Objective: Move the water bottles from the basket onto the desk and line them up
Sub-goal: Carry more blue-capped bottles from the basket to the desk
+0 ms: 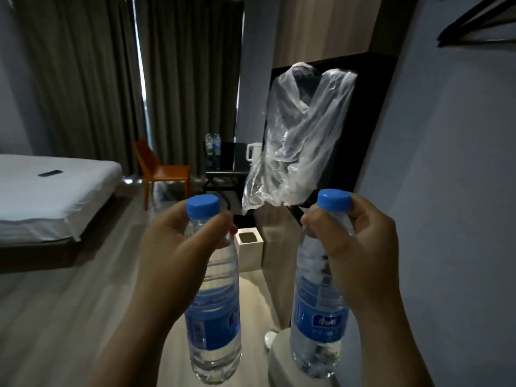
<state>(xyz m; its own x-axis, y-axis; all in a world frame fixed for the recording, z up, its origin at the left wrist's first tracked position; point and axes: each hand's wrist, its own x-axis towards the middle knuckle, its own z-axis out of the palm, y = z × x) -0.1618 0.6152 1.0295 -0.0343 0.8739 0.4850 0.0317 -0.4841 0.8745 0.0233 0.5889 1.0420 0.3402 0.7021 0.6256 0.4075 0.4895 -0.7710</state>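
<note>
My left hand (170, 247) grips the neck of a clear water bottle (213, 308) with a blue cap and blue label, held upright in the air. A second bottle of the same kind (318, 311) hangs from my right hand (357, 247), whose fingers curl round its neck just below the cap. Far across the room a dark desk (223, 171) carries two more bottles (212, 143) standing side by side. The basket is not in view.
A white kettle (254, 155) stands on the desk, with an orange chair (162, 169) to its left. Clear plastic bags (298, 141) hang from a dark panel on the right. A white bin (250, 251) sits on the floor ahead. A bed (50, 196) fills the left side.
</note>
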